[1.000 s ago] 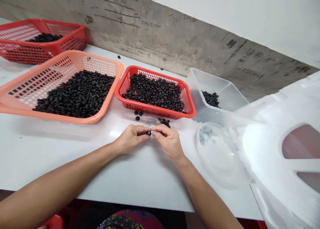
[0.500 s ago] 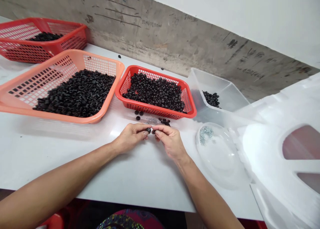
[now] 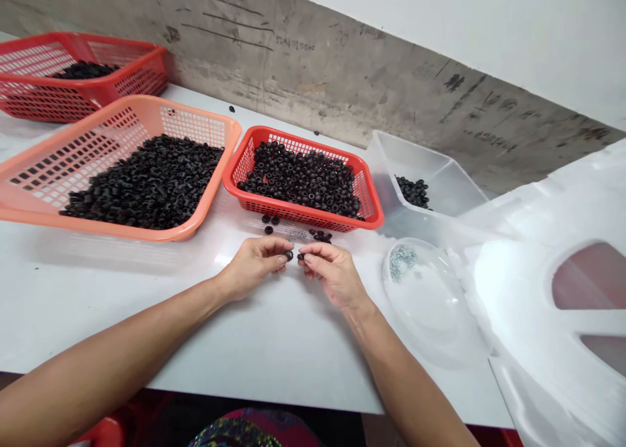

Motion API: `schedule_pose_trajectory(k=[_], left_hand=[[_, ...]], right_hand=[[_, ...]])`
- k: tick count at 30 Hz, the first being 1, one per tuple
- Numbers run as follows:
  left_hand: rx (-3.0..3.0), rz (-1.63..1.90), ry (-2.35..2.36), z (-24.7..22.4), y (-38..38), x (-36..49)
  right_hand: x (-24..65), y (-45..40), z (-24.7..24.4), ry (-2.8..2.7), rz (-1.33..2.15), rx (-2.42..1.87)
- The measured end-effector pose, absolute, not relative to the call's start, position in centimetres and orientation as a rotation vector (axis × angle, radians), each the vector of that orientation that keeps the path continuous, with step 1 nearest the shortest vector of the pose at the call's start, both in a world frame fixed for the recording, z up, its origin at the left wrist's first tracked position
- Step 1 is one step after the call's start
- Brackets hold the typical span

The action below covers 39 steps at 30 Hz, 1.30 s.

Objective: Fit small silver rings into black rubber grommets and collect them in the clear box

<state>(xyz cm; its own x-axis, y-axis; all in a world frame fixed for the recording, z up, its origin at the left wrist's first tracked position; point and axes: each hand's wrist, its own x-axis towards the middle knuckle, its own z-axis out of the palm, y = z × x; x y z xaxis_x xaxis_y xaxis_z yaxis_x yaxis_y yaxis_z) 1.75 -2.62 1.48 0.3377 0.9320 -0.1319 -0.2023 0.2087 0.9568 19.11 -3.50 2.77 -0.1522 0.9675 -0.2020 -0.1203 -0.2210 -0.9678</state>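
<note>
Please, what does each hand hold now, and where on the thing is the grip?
The left hand pinches a small black bead at its side, between the fingertips; the right hand pinches a second black bead the same way.

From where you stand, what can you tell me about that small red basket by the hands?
The small red basket looks like moulded plastic, rectangular, with a solid rim and perforated mesh walls. It sits level on the white table, between a larger orange basket and a clear plastic tub. Black rings fill its floor, some showing their central holes.

Left hand [image 3: 254,263], right hand [image 3: 334,273], each pinching a black bead [image 3: 289,255] above the table [image 3: 274,330], red basket [image 3: 303,214] of beads [image 3: 298,180] just ahead, clear dish [image 3: 430,310] at right
</note>
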Motion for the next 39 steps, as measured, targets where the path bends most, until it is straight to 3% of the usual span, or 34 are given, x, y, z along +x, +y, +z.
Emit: schedule_pose_trajectory(k=[11,31,35,39], left_hand=[[1.064,0.916,0.881,1.8,-2.8,1.8],[1.341,0.848,0.952,1.0,-3.2,2.0],[1.385,0.834,0.990,0.9,-3.2,1.9],[1.347,0.782,0.963,1.3,-3.1,1.6]], right_hand=[[18.6,-4.3,3.9,-1.334,1.194,-1.369],[18.1,-5.4,2.7,-1.933,0.492,-1.309],[18.0,-5.4,2.6,-1.932,0.514,-1.320],[18.3,-4.9,2.5,-1.745,0.858,-1.407]])
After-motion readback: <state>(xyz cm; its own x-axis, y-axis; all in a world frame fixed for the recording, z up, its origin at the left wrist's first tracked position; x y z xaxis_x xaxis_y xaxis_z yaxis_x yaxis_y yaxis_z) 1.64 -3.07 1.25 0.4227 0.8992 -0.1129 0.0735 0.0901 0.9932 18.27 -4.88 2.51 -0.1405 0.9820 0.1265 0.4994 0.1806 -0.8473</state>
